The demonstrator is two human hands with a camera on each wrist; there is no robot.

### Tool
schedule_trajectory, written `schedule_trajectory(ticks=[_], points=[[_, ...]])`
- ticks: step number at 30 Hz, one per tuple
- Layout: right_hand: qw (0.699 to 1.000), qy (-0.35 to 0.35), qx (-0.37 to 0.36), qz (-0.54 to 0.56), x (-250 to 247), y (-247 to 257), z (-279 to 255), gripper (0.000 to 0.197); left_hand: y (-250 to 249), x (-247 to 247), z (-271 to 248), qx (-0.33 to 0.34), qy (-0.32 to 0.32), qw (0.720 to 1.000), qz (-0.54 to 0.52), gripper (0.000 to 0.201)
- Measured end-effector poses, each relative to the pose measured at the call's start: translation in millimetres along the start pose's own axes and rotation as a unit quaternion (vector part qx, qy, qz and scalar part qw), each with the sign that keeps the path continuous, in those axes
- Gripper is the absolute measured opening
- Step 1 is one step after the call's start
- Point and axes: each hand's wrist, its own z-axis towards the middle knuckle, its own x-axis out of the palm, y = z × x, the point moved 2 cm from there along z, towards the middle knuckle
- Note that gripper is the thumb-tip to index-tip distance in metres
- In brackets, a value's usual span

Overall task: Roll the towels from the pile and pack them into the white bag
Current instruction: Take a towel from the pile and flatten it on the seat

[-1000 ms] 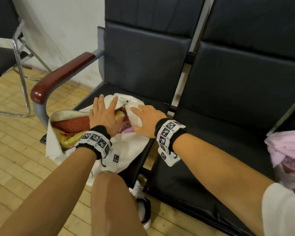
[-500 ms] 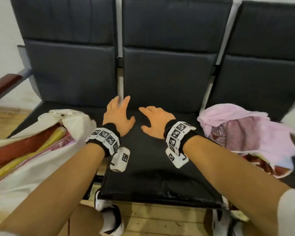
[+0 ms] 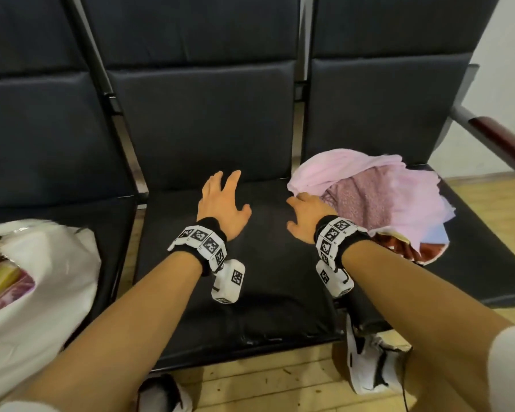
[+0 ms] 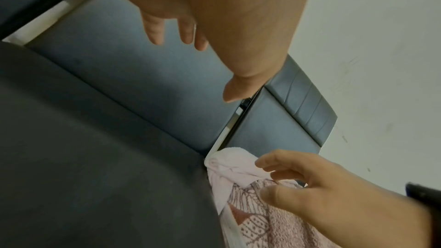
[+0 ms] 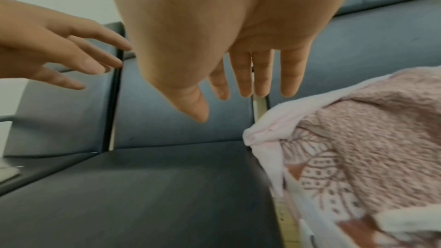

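The support is a row of three joined black padded seats (image 3: 235, 292) standing on a wooden plank floor (image 3: 280, 379). The right-hand seat (image 3: 485, 233) carries a loose pile of towels (image 3: 378, 197), pink and patterned, reaching to its inner edge. The left-hand seat (image 3: 113, 233) carries the white bag (image 3: 42, 281), which overhangs the front edge and holds what appear to be rolled towels (image 3: 0, 281). Two shoes (image 3: 366, 364) rest on the floor.

Each bare forearm wears a black wristband (image 3: 211, 230) ringed with white blocks bearing black square markers (image 3: 332, 233); a white marked module (image 3: 229, 282) hangs beneath. White sleeves (image 3: 509, 364) lower right; white-and-black shoes (image 3: 366, 370) below.
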Motion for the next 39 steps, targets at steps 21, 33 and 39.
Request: schedule_trajectory(ticks=[21, 33, 39], points=[[0.99, 0.048, 0.045, -0.125, 50.3, -89.5, 91.1, 0.062, 14.9, 67.2, 27.8, -0.067, 0.05, 0.994, -0.063, 0.076], [0.968, -0.071, -0.157, 0.182, -20.5, 34.0, 28.5, 0.022, 8.4, 42.4, 16.9, -0.031, 0.066, 0.992, -0.102, 0.099], [0.933, -0.099, -0.252, 0.236, -42.5, 108.9, 1.6, 0.015, 24.1, -2.6, -1.3, 0.002, 0.025, 0.994, -0.103, 0.018]])
